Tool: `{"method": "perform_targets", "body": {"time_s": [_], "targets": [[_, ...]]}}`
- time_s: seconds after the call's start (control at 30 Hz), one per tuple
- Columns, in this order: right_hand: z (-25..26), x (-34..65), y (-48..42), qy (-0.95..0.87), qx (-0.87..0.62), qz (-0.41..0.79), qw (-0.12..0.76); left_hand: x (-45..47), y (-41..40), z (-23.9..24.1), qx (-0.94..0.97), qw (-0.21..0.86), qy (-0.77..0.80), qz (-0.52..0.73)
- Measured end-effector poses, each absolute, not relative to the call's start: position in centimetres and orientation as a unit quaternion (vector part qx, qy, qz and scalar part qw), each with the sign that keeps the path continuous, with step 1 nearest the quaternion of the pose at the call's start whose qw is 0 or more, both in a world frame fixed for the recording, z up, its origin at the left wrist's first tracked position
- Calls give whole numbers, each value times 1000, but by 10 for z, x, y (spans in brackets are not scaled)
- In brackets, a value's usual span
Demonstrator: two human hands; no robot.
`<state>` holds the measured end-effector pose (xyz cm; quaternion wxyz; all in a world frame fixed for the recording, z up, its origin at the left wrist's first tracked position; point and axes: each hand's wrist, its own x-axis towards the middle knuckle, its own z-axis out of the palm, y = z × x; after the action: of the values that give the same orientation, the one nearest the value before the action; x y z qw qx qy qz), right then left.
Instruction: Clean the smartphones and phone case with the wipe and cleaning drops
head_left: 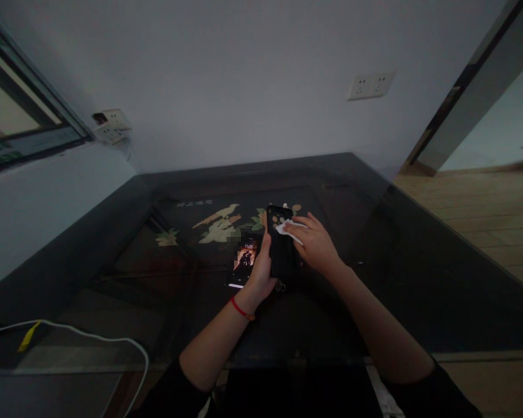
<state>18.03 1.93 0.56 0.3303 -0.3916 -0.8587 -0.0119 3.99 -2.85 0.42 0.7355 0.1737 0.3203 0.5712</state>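
Note:
A black phone case (282,255) with round camera cutouts near its top stands tilted in my left hand (262,273), whose thumb lies along the case's left edge. My right hand (316,241) presses a folded white tissue (290,229) against the upper part of the case, just by the cutouts. To the left of the case, a phone (245,258) lies on the dark table with its screen lit, showing 11:05 and a picture. Part of that phone is hidden behind my left hand. A small item, perhaps a charm (280,286), shows below the case.
The dark glossy table (375,232) bears a bird-and-flower design (220,226). A white cable (87,335) with a yellow tag (28,337) runs over its left front edge. Wall sockets (370,86) and a plugged-in outlet (113,125) are on the walls; a window (21,98) is at left.

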Motion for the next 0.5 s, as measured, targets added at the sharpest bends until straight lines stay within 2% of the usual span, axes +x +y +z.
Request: {"method": "perform_targets", "body": {"time_s": [0.13,0.27,0.4,0.5], "targets": [[12,180,16,-799,-397,146,429,34,-27,3,179,740,307,572],[15,184,21,-574,-438,379,579,29,-30,6,175,782,301,516],[13,185,27,-415,-393,560,599,27,-34,8,171,775,321,516],[14,184,26,-380,-383,594,597,28,-34,9,193,778,285,525]]}}
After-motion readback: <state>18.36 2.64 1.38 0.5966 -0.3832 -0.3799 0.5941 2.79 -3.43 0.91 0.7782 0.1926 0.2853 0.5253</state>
